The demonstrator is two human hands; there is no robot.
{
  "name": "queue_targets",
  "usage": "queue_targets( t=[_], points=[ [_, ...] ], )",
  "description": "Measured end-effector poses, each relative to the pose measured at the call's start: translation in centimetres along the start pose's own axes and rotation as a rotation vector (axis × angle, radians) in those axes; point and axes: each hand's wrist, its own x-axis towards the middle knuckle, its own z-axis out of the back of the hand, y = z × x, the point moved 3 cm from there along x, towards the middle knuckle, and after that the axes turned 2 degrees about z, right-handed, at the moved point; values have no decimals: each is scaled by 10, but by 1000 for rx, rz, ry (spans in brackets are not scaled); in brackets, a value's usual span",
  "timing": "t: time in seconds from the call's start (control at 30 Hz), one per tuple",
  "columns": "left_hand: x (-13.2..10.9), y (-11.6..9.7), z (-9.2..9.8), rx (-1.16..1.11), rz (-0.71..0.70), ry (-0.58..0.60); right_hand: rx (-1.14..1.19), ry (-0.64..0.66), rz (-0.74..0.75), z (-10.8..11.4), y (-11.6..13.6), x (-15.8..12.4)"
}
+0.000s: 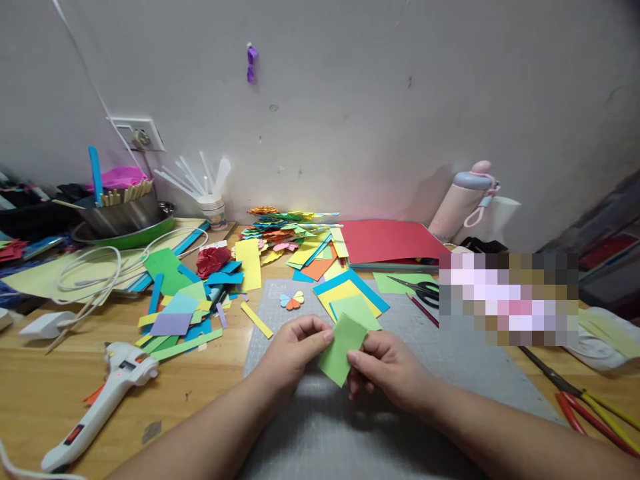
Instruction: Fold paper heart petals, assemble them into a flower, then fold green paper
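A grey cutting mat (310,433) is left bare near and around the hands. Its left edge is bordered by the wooden table (215,393), where a white glue gun (107,393) lies at the near left. The far part of the mat is taken up by a stack of blue, yellow and green sheets (350,297) and a small multicoloured paper flower (291,300). Black-handled scissors (423,290) lie at the far right. A small light-green paper rectangle (341,348) is held just above the mat's middle, pinched at its left edge by the left hand (293,350) and at its right edge by the right hand (387,370). It is tilted, its lowest corner pointing near, and it looks smooth
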Motion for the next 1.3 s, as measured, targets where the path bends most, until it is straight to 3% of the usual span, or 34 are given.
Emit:
queue_targets(
  t=[0.1, 0.2, 0.47, 0.63, 0.83, 1.3],
  points=[
    [-1, -2, -1, 18, -27, 27, -23, -45, 36, 2, -1, 0],
    [-2, -6, -1, 94, -72, -3, -87, -7, 52, 0, 2, 1],
    [-8, -14, -8, 557, -169, 31, -251, -97, 174, 3, 10, 4],
    [-9, -9, -9, 701, -198, 58, -366, -72, 187, 3, 8, 4],
    [-11, -8, -12, 890, -358, 56, -448, -48, 210, -1, 9, 2],
    [-17, -18, -18, 1045, -508, 103, -410, -131, 300, -5, 16, -1]
  ],
)
